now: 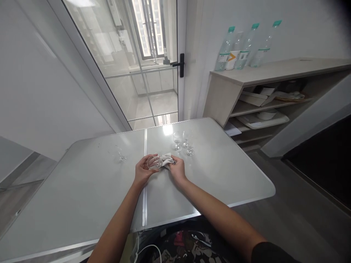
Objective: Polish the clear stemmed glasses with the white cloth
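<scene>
Centre frame: a glass (154, 161) is held sideways by the left hand (142, 171), a cloth (167, 159) pinched by the right hand (178, 170) (fingers closed on both); the thin glass could be cracked by hard twisting.

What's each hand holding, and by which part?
Left hand grips a small clear glass around its bowl, tipped sideways. Right hand pinches a grey cloth by its near edge.

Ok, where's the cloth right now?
In the head view, the cloth is in the right hand over the table, touching the glass the left hand holds.
</scene>
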A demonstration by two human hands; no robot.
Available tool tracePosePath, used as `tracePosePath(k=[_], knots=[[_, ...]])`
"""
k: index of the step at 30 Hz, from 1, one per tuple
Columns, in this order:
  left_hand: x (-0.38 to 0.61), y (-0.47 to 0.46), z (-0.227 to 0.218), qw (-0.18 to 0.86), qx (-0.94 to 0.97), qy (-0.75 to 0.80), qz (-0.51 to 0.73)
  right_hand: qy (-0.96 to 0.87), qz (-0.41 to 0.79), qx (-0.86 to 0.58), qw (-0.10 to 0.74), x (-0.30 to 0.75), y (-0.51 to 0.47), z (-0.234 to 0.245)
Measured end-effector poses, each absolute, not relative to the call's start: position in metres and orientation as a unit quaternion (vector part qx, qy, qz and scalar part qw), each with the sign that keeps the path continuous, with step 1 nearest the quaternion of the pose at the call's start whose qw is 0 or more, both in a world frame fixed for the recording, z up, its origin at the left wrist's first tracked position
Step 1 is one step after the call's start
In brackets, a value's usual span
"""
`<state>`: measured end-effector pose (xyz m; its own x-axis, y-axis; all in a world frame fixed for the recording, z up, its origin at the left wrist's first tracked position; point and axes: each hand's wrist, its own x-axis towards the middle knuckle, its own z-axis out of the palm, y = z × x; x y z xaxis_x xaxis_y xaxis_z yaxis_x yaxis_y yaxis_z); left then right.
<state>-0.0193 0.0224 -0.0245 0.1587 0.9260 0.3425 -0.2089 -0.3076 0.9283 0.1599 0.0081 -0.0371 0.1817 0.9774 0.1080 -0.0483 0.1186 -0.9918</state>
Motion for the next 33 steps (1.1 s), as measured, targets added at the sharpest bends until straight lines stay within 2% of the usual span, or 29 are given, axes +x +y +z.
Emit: tracePosePath(k=[8, 15, 20, 23, 26, 29, 33], knots=[[-0.017, 0.02, -0.026, 0.49, 0.593, 0.315, 0.556, -0.53, 0.452, -0.511, 0.503, 0.171, 0.017, -0.034], [-0.009, 0.013, -0.021, 0.488, 0.599, 0.325, 0.546, -0.586, 0.314, -0.617, 0.422, 0.183, 0.011, -0.021], [-0.015, 0.021, -0.02, 0.47, 0.544, 0.327, 0.613, -0.611, 0.251, -0.661, 0.356, 0.184, 0.011, -0.018], [-0.02, 0.027, -0.019, 0.439, 0.516, 0.35, 0.647, -0.679, 0.25, -0.607, 0.328, 0.185, 0.01, -0.014], [-0.021, 0.029, -0.017, 0.419, 0.518, 0.388, 0.636, -0.771, 0.267, -0.494, 0.3, 0.185, 0.003, -0.006], [-0.02, 0.027, -0.016, 0.401, 0.53, 0.409, 0.625, -0.874, 0.234, -0.365, 0.22, 0.182, -0.009, 0.001], [-0.018, 0.026, -0.019, 0.389, 0.554, 0.407, 0.613, -0.909, 0.135, -0.377, 0.116, 0.172, -0.021, 0.006]])
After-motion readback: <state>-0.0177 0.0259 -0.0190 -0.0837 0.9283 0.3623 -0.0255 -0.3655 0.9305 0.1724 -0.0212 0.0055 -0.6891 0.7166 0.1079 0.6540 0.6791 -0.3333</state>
